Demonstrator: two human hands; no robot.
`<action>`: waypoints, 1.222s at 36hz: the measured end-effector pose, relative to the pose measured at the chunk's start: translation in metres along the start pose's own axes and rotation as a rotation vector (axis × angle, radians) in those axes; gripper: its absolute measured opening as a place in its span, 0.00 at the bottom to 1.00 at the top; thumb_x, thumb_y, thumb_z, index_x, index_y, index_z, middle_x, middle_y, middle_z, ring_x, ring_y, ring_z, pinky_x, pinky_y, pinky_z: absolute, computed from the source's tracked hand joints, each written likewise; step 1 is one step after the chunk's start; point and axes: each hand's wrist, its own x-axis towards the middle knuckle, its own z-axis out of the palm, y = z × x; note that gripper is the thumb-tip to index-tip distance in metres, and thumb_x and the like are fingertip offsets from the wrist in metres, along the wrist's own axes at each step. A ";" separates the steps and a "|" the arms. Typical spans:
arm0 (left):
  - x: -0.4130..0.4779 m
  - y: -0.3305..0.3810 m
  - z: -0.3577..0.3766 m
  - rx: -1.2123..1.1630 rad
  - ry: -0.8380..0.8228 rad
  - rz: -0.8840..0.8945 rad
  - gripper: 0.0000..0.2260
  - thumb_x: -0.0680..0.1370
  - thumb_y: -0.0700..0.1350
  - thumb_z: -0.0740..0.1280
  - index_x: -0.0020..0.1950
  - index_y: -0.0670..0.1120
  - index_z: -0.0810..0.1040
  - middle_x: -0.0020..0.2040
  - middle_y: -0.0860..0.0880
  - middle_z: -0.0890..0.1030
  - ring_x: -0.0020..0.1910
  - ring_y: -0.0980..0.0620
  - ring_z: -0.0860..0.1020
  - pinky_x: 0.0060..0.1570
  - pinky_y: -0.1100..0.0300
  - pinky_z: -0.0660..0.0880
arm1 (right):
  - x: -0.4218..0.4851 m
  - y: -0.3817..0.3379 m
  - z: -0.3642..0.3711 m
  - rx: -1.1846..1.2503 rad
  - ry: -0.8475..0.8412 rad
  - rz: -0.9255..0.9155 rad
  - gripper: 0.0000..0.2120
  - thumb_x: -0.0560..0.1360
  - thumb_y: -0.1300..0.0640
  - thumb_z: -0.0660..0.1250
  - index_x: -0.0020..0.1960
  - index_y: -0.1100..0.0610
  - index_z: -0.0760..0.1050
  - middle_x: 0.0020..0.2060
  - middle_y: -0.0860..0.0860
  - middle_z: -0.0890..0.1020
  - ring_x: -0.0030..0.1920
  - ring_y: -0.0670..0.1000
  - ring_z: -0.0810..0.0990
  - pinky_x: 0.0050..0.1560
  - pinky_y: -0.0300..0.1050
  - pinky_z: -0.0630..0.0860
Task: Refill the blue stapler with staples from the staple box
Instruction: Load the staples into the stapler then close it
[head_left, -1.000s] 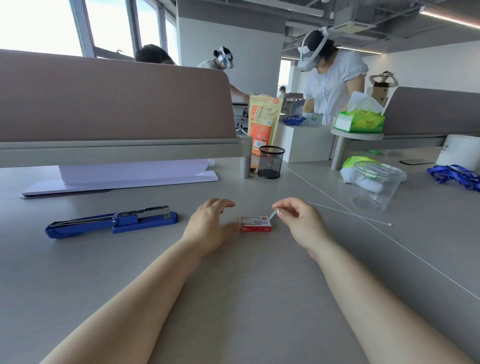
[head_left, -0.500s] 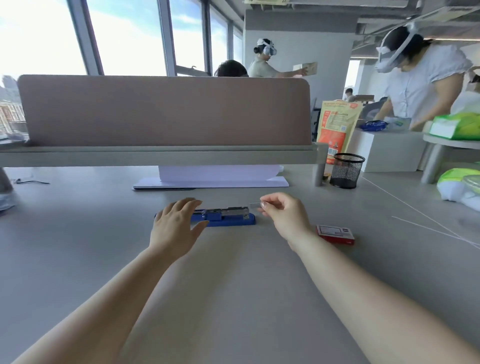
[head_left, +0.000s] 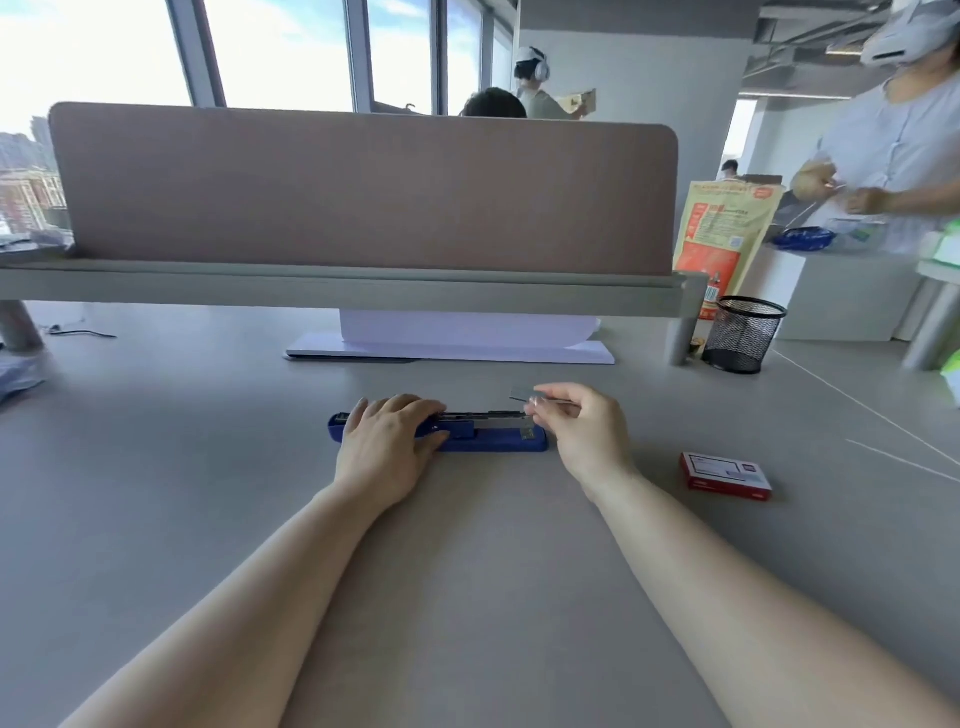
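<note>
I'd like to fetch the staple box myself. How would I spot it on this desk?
Start at the long pink divider panel across the grey desk. In front of it lies the blue stapler; right of that, past the right hand, sits the staple box. It is the only small, flat red box there.

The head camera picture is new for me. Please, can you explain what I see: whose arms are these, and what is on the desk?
The camera sits on a person's head and looks down at their own bare arms; there is no machine. The left hand rests on a blue stapler, lying opened on the grey desk. The right hand pinches a thin strip of staples just above the stapler. A red staple box lies to the right, with a black mesh cup farther back.
</note>
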 end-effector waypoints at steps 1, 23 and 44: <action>0.000 0.000 -0.001 -0.013 0.015 0.005 0.13 0.77 0.53 0.62 0.61 0.56 0.74 0.62 0.53 0.77 0.63 0.48 0.71 0.69 0.53 0.56 | -0.001 0.000 0.000 -0.009 -0.002 -0.011 0.07 0.75 0.62 0.66 0.52 0.60 0.78 0.36 0.48 0.83 0.40 0.48 0.83 0.49 0.41 0.78; -0.005 0.002 -0.007 -0.106 0.075 0.050 0.09 0.75 0.50 0.67 0.54 0.54 0.77 0.55 0.53 0.79 0.54 0.48 0.72 0.61 0.54 0.65 | -0.001 0.007 0.003 -0.369 -0.133 -0.256 0.07 0.73 0.58 0.69 0.49 0.58 0.82 0.45 0.49 0.79 0.49 0.51 0.78 0.46 0.36 0.71; -0.002 -0.003 -0.003 -0.063 0.039 0.042 0.09 0.76 0.52 0.64 0.56 0.55 0.76 0.57 0.54 0.79 0.58 0.48 0.73 0.70 0.48 0.58 | -0.005 0.007 0.000 -0.780 -0.104 -0.349 0.12 0.76 0.52 0.63 0.55 0.53 0.80 0.54 0.50 0.81 0.56 0.56 0.74 0.55 0.50 0.74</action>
